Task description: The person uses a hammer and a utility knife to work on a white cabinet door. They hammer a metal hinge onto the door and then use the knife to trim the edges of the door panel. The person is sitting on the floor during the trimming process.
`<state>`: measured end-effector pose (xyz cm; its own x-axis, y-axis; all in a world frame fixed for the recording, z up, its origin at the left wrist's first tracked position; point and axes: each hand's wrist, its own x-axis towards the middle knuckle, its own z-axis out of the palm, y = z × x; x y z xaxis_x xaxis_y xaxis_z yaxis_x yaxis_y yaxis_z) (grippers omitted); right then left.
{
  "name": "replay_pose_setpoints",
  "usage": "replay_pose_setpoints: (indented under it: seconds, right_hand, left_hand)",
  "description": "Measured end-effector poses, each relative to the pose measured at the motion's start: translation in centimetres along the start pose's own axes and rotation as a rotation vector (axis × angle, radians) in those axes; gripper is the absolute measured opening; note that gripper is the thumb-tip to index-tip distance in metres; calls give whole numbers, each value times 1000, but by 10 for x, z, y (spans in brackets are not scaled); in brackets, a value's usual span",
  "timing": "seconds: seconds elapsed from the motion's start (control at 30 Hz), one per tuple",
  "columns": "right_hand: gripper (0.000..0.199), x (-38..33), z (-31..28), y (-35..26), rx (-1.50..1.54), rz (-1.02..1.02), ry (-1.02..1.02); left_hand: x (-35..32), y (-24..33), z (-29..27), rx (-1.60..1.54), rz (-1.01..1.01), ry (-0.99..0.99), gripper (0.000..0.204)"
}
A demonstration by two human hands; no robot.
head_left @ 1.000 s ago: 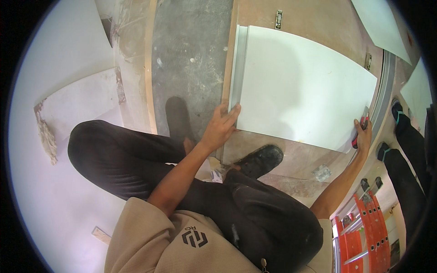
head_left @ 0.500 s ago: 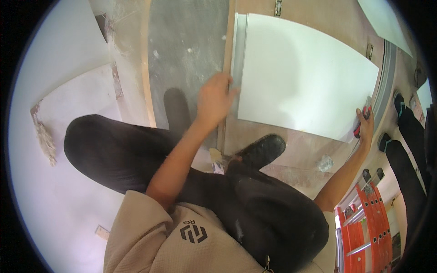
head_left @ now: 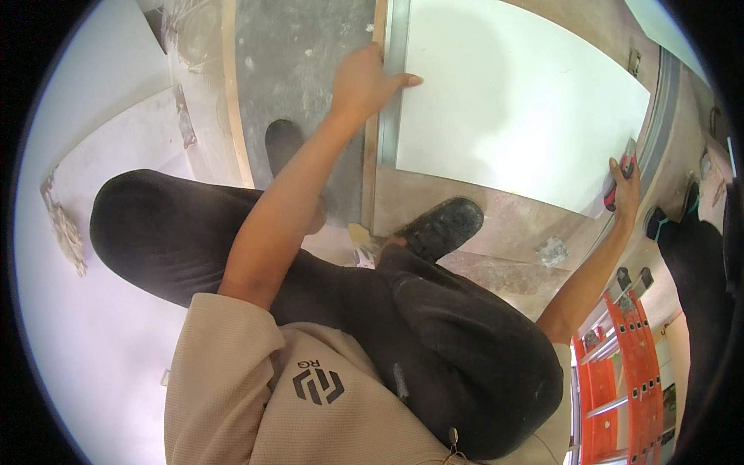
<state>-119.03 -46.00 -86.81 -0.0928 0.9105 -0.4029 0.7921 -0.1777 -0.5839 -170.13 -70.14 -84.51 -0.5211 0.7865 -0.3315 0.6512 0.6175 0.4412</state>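
free room above white panel [head_left: 511,101], black shoe [head_left: 448,229] near its edge, orange ladder [head_left: 643,364] at right

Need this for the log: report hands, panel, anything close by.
Left hand at metal strip, thumb over white panel. Right hand gripping red-and-grey tool at panel's right edge. Crumpled clear plastic on floor nearby, apart from panel.

Right fingers [head_left: 614,166] hold a red-handled knife [head_left: 610,200] by the white panel [head_left: 511,101], left fingers [head_left: 408,80] at its opposite edge.

White board [head_left: 519,101], red-and-grey tool [head_left: 628,164]
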Motion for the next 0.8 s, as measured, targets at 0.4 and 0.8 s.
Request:
replay_pose_setpoints:
  seconds: [0.4, 0.8]
  right_hand:
    - [78, -1, 0, -4, -36, -25, -16]
    - [77, -1, -1, 0, -9, -13, -32]
  left_hand:
    - [2, -2, 9, 13, 37, 82, 59]
    - [-4, -1, 0, -177, -97, -28, 59]
